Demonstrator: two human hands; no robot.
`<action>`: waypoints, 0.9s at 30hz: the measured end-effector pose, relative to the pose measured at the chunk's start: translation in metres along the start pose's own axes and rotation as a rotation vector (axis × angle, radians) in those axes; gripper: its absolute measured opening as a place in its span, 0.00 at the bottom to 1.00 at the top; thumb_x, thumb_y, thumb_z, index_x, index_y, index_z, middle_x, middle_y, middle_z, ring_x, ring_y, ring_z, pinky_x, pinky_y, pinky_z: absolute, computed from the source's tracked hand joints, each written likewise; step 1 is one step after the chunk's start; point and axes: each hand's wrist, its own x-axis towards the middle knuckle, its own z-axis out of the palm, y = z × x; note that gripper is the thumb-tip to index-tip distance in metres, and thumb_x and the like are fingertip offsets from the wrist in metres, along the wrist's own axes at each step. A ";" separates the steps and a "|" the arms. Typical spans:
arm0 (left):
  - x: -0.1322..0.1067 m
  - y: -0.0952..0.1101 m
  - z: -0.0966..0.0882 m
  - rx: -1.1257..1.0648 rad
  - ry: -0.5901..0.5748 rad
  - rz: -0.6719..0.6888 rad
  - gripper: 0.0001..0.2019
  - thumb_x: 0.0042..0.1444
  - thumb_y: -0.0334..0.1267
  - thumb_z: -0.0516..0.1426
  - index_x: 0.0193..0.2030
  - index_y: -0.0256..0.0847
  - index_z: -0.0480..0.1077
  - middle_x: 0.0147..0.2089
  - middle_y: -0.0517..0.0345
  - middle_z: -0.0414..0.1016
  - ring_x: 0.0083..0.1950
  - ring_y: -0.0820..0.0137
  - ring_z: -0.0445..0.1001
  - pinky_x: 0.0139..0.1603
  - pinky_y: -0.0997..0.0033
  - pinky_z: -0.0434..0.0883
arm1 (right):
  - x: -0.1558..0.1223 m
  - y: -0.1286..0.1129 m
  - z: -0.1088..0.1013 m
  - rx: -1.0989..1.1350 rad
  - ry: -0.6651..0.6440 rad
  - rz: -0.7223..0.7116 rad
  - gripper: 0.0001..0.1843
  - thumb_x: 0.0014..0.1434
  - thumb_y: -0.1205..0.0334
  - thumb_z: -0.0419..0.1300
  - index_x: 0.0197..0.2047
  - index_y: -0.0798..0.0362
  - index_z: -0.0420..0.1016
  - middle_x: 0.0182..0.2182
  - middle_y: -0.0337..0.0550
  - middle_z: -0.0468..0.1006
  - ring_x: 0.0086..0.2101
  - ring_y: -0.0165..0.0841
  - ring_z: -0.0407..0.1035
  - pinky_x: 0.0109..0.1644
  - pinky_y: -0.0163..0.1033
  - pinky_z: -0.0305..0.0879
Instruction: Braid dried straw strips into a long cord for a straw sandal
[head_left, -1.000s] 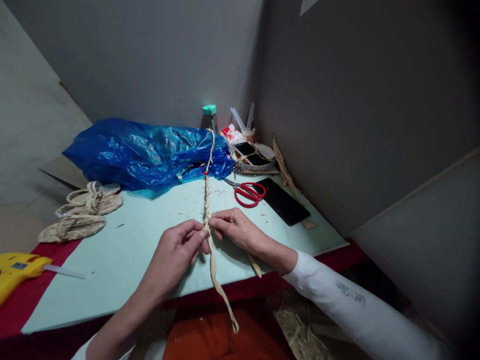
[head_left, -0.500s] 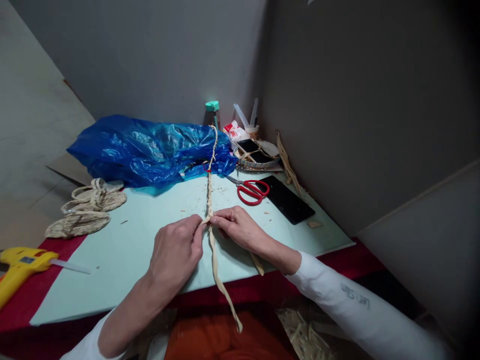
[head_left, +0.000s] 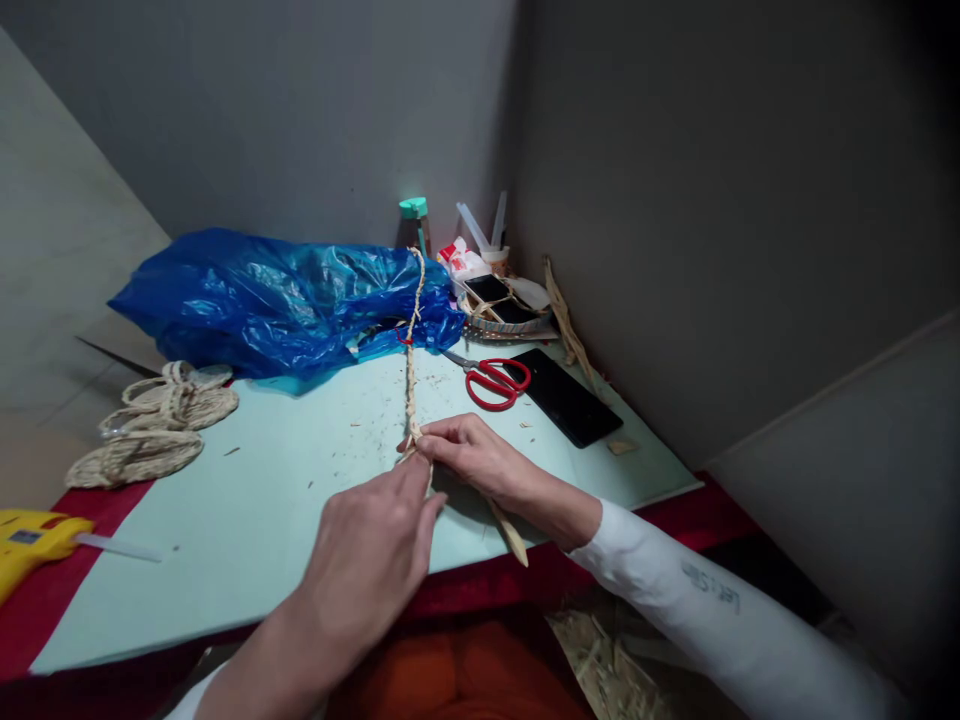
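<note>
A pale plaited fibre braid (head_left: 411, 385) runs from the blue plastic bag (head_left: 277, 305) down the middle of the table to my fingers. My right hand (head_left: 476, 450) pinches the braid's near end between thumb and fingers. Just below it, my left hand (head_left: 375, 530) reaches in with its fingertips against the strands; its thumb stands apart from the fingers, and what those fingertips grip is partly hidden. One loose fibre strip (head_left: 510, 535) sticks out from under my right hand toward the table's front edge.
Red-handled scissors (head_left: 497, 383) and a black tablet-like slab (head_left: 566, 398) lie to the right. Woven straw sandals (head_left: 139, 455) and a yellow glue gun (head_left: 37, 545) are at left. Behind stand a woven tray (head_left: 510, 325), a green-lidded jar (head_left: 414, 210) and a cup of glue sticks (head_left: 495, 258).
My left hand has moved right and turned over the braid's end, its thumb now apart. The long strand that hung toward my lap is hidden from view. My right hand keeps its pinch.
</note>
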 end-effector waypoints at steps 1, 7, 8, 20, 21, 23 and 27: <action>-0.002 -0.008 -0.006 -0.106 0.038 0.019 0.10 0.60 0.38 0.51 0.40 0.41 0.73 0.35 0.52 0.78 0.36 0.61 0.76 0.36 0.66 0.65 | -0.001 -0.001 0.000 -0.023 -0.001 0.007 0.14 0.61 0.60 0.53 0.27 0.59 0.69 0.22 0.36 0.65 0.23 0.24 0.53 0.28 0.32 0.49; 0.019 -0.041 -0.017 -0.711 0.199 -0.293 0.12 0.59 0.45 0.53 0.43 0.41 0.71 0.46 0.53 0.75 0.45 0.63 0.73 0.47 0.66 0.66 | -0.003 0.001 0.000 -0.001 -0.031 0.002 0.15 0.63 0.58 0.51 0.28 0.56 0.65 0.21 0.33 0.60 0.21 0.23 0.48 0.25 0.32 0.46; 0.026 -0.041 -0.013 -0.906 0.079 -0.276 0.12 0.58 0.44 0.55 0.45 0.40 0.70 0.44 0.53 0.76 0.43 0.65 0.74 0.45 0.66 0.67 | -0.002 0.002 0.000 0.016 -0.049 -0.031 0.14 0.64 0.58 0.51 0.28 0.56 0.64 0.22 0.34 0.61 0.22 0.24 0.51 0.27 0.32 0.48; 0.043 -0.035 0.018 -1.613 -0.214 -0.446 0.16 0.44 0.36 0.65 0.37 0.34 0.66 0.21 0.65 0.64 0.17 0.85 0.48 0.19 0.79 0.42 | -0.007 0.006 -0.004 -0.413 0.002 -0.061 0.09 0.65 0.64 0.46 0.48 0.55 0.60 0.26 0.36 0.70 0.29 0.28 0.63 0.36 0.33 0.58; 0.043 -0.034 0.018 -1.589 -0.199 -0.459 0.15 0.44 0.37 0.65 0.35 0.34 0.66 0.22 0.65 0.64 0.17 0.85 0.48 0.19 0.79 0.42 | -0.008 0.005 -0.002 -0.470 0.019 -0.054 0.11 0.65 0.66 0.46 0.50 0.55 0.58 0.26 0.36 0.71 0.29 0.29 0.64 0.36 0.34 0.58; 0.041 -0.033 0.018 -1.494 -0.174 -0.479 0.12 0.44 0.38 0.64 0.30 0.34 0.66 0.22 0.64 0.64 0.16 0.85 0.50 0.19 0.77 0.42 | -0.011 0.000 0.000 -0.603 0.042 -0.045 0.12 0.64 0.66 0.47 0.51 0.55 0.57 0.27 0.38 0.73 0.29 0.30 0.65 0.35 0.34 0.57; 0.039 -0.033 0.017 -1.202 -0.129 -0.450 0.10 0.47 0.40 0.60 0.25 0.36 0.67 0.20 0.63 0.65 0.16 0.81 0.52 0.19 0.75 0.45 | -0.015 -0.015 0.001 -1.013 0.041 0.024 0.08 0.63 0.64 0.48 0.44 0.56 0.64 0.27 0.45 0.75 0.26 0.32 0.65 0.28 0.35 0.49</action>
